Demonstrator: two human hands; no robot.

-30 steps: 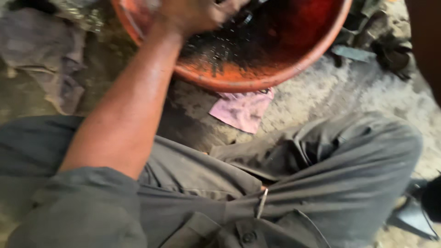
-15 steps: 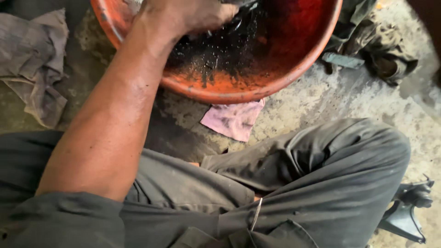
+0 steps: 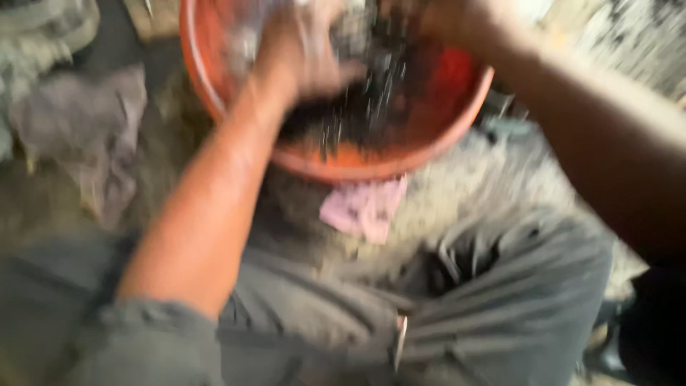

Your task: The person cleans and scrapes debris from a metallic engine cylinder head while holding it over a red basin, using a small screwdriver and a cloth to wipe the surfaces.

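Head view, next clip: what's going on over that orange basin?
A person sitting on the ground has both hands inside a round orange plastic basin that holds dark, wet-looking grime. The left hand is down in the basin; the right hand comes in from the upper right, and the blur hides what either one grips. A small pink cloth lies on the floor just below the basin's rim, and a crumpled grey rag lies to the left. The person's grey trousers fill the lower frame.

One orange basin (image 3: 343, 168). One pink cloth scrap (image 3: 364, 209). One grey rag (image 3: 93, 136). Two hands: left hand (image 3: 304, 53), right hand (image 3: 446, 18).
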